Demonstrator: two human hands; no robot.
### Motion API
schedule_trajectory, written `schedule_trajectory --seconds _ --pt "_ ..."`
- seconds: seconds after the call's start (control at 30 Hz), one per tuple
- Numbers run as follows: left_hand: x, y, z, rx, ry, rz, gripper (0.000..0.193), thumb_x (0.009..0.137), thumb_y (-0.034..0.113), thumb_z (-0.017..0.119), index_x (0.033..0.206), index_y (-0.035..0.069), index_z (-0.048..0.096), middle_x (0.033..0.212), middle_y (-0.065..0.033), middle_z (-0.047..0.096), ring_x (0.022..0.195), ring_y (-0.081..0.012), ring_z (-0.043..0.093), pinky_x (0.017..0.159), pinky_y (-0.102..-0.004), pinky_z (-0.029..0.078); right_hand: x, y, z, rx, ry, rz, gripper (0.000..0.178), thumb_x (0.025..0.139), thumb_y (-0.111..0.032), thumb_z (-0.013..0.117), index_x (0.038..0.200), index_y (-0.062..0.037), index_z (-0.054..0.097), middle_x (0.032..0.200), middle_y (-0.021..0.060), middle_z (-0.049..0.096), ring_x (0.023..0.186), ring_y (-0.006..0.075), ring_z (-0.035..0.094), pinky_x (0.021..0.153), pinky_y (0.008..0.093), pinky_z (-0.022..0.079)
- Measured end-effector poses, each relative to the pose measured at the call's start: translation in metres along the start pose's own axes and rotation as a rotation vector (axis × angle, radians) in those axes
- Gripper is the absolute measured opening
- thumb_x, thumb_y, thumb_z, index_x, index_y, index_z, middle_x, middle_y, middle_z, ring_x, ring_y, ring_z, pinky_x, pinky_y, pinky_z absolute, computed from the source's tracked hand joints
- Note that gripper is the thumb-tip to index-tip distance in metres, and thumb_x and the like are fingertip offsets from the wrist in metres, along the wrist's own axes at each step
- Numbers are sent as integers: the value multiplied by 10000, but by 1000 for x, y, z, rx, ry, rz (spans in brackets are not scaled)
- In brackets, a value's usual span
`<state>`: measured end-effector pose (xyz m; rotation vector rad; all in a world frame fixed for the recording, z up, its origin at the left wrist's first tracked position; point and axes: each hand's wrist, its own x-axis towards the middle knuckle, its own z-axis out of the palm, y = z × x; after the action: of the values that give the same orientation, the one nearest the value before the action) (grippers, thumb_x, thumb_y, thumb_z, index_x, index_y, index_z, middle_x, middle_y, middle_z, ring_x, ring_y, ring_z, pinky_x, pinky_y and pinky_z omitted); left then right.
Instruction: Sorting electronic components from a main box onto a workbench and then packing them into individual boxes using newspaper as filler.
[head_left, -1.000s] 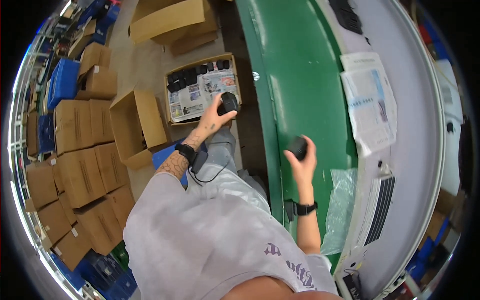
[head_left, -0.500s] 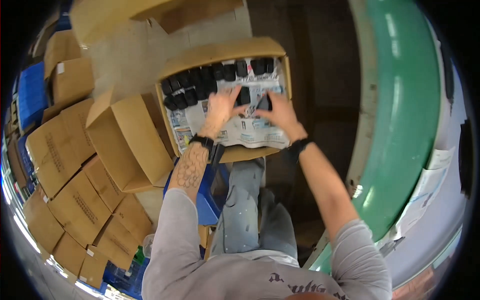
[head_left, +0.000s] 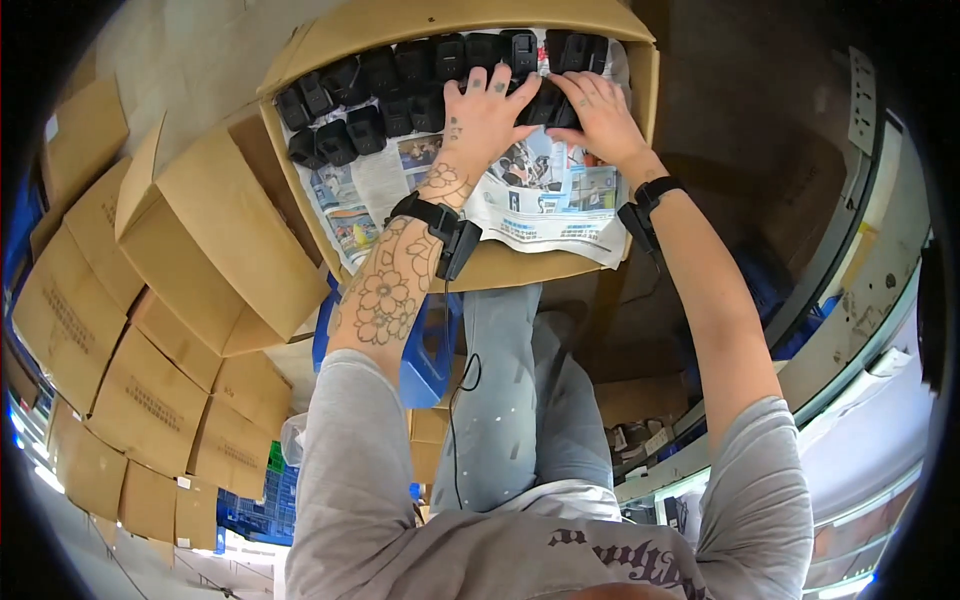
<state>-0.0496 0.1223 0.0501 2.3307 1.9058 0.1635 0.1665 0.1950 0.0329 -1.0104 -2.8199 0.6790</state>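
Several small black plastic blocks (head_left: 365, 130), shaped like chargers, stand in two rows on newspaper (head_left: 510, 205) inside an open cardboard box (head_left: 560, 270). My left hand (head_left: 487, 115) lies over the second row, with thumb and index finger closed against the left side of the black blocks between my hands. From the other side, my right hand (head_left: 602, 118) has its fingers and thumb around a black block (head_left: 565, 115) at the right end of that row. My fingers partly hide these blocks. Each wrist wears a black strap with a device.
Left of the box stands an open, unfilled carton (head_left: 210, 240), with stacked closed cartons (head_left: 155, 410) beyond it. A blue plastic bin or stool (head_left: 425, 360) is beside my leg. A metal-edged bench or rack (head_left: 850, 270) runs along the right. A cable hangs from my left wrist.
Both hands have moved forward, and the black blocks between them now stand near the back row. My view has shifted; the green surface on the right no longer shows.
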Motion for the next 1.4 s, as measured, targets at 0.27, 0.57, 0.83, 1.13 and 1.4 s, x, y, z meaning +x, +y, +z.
schedule_trajectory --seconds 0.27,0.57,0.83,1.13,1.4 --pt "9 -3 -4 17 -40 -18 791 728 613 742 1400 261 518 1286 -77 529 1081 -270 531 837 -468 442 -12 -18 -8 80 -116 498 982 715 -279 857 1505 -30 331 1407 213 457 1286 415 447 1071 444 409" --pt "-1 0 -35 -211 137 1 835 744 502 788 1432 156 465 1408 -137 455 1245 -342 434 1090 -517 301 -16 -22 1 161 153 533 905 708 -84 831 1480 -26 364 1327 256 486 1246 425 495 1038 447 446" --pt "-178 74 -84 -681 104 -455 582 886 179 700 1383 4 452 1380 -229 439 1248 -398 450 1073 -468 374 -48 -28 15 205 240 732 517 808 -56 675 1298 -19 515 1152 243 597 1082 427 602 897 481 519" --pt "-296 80 -165 -954 -77 -806 428 969 98 573 1369 -8 462 1135 -138 578 938 -190 573 853 -303 491 -83 -84 -27 267 475 495 279 836 -127 583 1073 19 608 999 225 620 916 402 599 799 482 506" --pt "-272 96 -219 -970 -204 -607 408 1017 125 465 1410 26 426 1215 -154 566 992 -224 587 858 -331 487 -393 -305 -203 967 480 481 423 932 -178 619 1337 -82 547 967 127 661 924 316 641 824 433 519"
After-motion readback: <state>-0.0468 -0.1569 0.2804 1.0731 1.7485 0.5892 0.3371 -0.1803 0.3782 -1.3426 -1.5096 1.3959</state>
